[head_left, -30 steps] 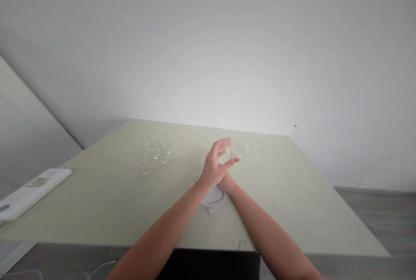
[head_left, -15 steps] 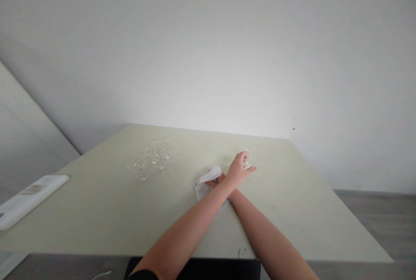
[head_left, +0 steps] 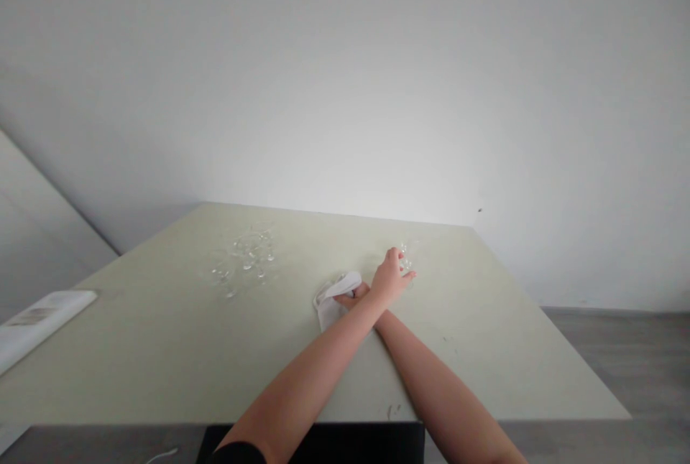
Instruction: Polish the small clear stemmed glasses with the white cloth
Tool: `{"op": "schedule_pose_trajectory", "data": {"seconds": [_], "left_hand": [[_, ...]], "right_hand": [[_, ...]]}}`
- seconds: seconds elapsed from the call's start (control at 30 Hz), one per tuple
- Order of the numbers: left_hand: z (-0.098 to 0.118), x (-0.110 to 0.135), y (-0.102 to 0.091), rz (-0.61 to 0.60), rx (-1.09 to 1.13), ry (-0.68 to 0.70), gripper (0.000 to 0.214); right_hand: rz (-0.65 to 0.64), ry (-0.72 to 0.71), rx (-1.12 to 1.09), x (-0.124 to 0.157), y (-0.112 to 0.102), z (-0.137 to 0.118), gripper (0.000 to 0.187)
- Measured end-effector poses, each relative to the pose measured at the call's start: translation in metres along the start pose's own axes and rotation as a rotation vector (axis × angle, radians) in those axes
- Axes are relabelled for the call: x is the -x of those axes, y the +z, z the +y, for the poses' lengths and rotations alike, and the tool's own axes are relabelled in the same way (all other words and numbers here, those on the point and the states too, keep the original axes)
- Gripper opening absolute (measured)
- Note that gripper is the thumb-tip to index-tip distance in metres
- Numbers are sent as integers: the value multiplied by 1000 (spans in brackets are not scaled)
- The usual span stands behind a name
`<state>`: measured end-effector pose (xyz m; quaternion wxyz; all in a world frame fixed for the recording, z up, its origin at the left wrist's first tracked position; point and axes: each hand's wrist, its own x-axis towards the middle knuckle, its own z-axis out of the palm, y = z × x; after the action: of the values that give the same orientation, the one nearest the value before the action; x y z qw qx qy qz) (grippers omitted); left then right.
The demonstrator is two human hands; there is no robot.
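My arms cross over the table. My left hand reaches to the right, its thumb and fingers apart and partly curled, beside a small group of clear, shiny pieces. Whether it touches them I cannot make out. Under the left forearm, my right hand grips a white cloth, which lies bunched on the tabletop; part of this hand is hidden. Toward the left is a larger cluster of clear, glassy pieces, too faint to name.
The pale table has its far edge along a grey-white wall. A long white object with a label lies at the left edge. Small dark marks show near the front edge.
The whole view has shifted slightly, so the table and its contents appear a little further left. My left fingers have drawn slightly closer together; the right hand stays on the cloth.
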<state>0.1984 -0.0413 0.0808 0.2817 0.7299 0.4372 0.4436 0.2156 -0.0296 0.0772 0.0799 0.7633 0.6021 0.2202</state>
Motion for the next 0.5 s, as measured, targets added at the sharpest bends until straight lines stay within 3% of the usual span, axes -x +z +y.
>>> {"op": "schedule_pose_trajectory", "data": {"seconds": [0.2,0.3,0.4,0.5], "left_hand": [[-1,17,-10,21,-33,43,33],[-2,20,-12,38,-46,62,31],[1,19,-8,76,-62,95,33],[8,22,-12,137,-93,214,35]], "right_hand": [[43,1,210,-2,5,0,27],[57,4,139,-2,6,0,25],[161,107,-273,7,3,-5,18],[273,185,-1013,23,4,-18,27]]}}
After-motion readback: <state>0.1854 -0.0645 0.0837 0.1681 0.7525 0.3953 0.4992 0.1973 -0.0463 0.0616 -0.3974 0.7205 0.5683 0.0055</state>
